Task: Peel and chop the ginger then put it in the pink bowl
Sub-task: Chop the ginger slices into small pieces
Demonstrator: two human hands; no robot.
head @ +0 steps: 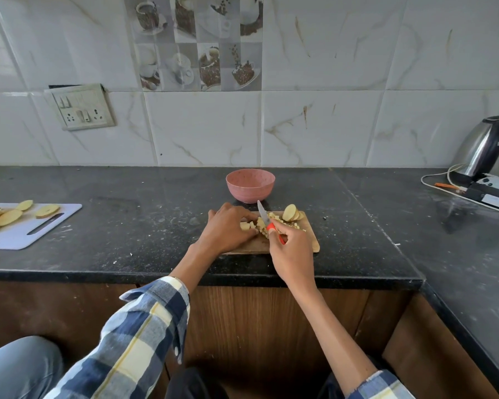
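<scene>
right hand [293, 249]: fingers wrapped round the red plastic handle of a small steel-bladed paring knife [267, 221], blade angled up and away toward the wall, tip near the bowl's base.
left hand [228, 230]: fingers curled down, pinning a cluster of pale yellow ginger cubes [249, 225] on the small rectangular wooden chopping board [313, 243].
step: dicing, judged mid-way; cubes done, slices still whole.
technique: keep left fingertips tucked behind knuckles, blade just beside them; short straight cuts, don't saw; gather the pile tight so pieces don't scatter off the board edge.
ginger look: peeled, pale yellow, matte; rough uneven cubes in a loose heap at board centre.
uncut: a few round ginger slices [290, 213] leaning at the board's far right corner.
target: round pink speckled bowl [250, 184] just behind the board, looks empty.
</scene>
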